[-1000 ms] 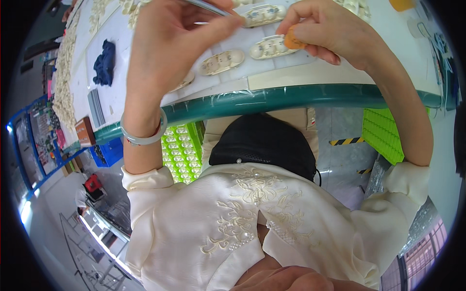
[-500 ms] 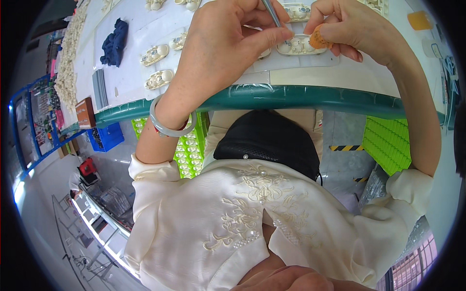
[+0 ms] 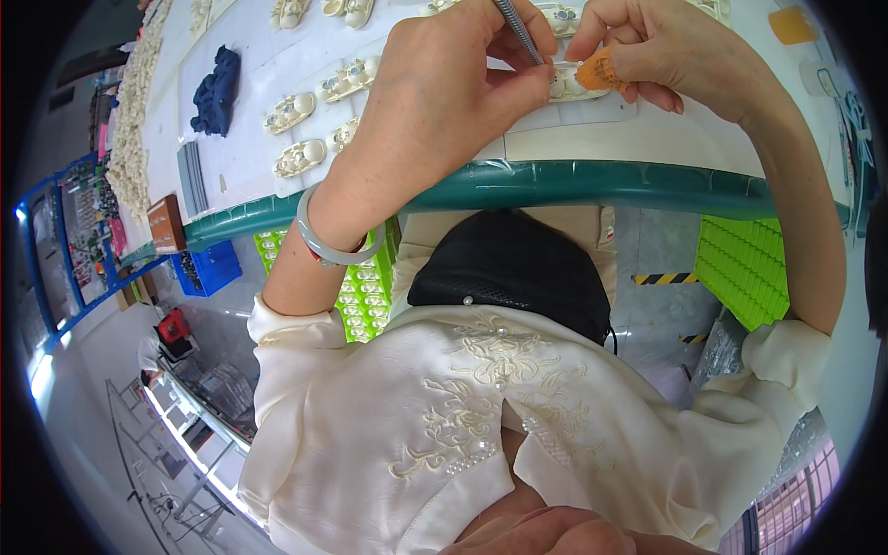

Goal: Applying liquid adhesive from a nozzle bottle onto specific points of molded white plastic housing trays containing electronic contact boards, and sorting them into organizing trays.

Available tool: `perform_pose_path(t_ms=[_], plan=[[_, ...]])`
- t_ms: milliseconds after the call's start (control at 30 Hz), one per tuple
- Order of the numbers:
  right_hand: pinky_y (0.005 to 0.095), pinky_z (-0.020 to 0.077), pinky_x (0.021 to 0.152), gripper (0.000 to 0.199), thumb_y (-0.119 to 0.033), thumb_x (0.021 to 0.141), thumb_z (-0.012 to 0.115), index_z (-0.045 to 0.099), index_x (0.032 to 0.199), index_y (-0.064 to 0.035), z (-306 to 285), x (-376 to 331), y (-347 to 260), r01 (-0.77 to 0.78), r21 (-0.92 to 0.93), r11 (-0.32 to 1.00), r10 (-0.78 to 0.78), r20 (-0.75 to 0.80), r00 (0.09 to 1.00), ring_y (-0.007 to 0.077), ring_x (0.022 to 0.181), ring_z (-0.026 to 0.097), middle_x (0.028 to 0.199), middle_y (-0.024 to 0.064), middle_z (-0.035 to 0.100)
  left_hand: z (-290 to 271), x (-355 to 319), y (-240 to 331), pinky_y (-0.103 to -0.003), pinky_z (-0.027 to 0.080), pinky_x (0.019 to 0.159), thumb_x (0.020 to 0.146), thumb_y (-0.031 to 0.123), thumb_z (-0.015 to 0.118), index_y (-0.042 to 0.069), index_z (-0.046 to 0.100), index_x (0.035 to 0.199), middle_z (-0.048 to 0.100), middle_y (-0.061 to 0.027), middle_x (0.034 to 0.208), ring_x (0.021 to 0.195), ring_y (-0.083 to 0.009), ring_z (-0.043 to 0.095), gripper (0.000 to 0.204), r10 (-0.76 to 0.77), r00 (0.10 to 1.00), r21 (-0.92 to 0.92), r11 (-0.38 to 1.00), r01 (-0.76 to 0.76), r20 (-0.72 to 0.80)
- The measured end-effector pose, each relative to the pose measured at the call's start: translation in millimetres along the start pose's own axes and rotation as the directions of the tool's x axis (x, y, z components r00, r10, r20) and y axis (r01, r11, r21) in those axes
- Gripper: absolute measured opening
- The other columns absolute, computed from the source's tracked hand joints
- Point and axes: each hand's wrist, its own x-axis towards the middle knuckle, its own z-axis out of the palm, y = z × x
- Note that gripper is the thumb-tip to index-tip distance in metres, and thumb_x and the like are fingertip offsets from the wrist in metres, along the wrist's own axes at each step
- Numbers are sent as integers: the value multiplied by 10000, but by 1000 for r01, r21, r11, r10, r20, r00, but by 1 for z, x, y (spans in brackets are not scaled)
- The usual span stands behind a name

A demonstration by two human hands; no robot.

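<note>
My left hand (image 3: 462,102) is closed around a slim ridged metal tool (image 3: 518,30), its tip pointing down at a cream moulded part. Facing it, my right hand (image 3: 661,60) pinches a soft orange lump (image 3: 599,70), rough on its surface; whether it is sponge or putty I cannot tell. Between the hands lies the cream part (image 3: 566,81) with rounded cups, partly covered by the lump and my fingers. More cream parts (image 3: 291,113) of the same sort lie in rows to the left of my left wrist, some with small bluish pieces in them.
A crumpled dark blue lump (image 3: 216,91) and grey strips (image 3: 192,178) lie at the left. Many small cream pieces (image 3: 129,139) line the far left edge. A yellow-orange block (image 3: 792,25) sits at the far right. A green padded edge (image 3: 555,185) borders the table before me.
My left hand has shifted slightly right, bringing the metal tool closer to the orange lump. The lump has moved a little left over the cream part.
</note>
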Motion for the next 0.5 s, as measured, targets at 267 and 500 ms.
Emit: perform_pose_path(t_ms=[267, 500], plan=[[218, 337, 395, 241, -114, 795, 602, 618, 989, 28, 4, 6, -7, -42, -17, 999, 42, -7, 999, 93, 446, 452, 598, 52, 553, 16, -8, -7, -200, 528, 653, 743, 4, 670, 2, 577, 875, 637, -27, 798, 766, -95, 637, 162, 183, 969, 150, 976, -159, -165], [228, 349, 403, 209, -121, 788, 581, 645, 941, 7, 7, 17, -3, -25, 28, 999, 23, 71, 997, 107, 452, 455, 604, 51, 550, 11, -10, -11, -201, 521, 659, 735, -18, 676, -1, 580, 872, 638, -41, 796, 756, -118, 643, 168, 116, 976, 318, 947, -53, -183]])
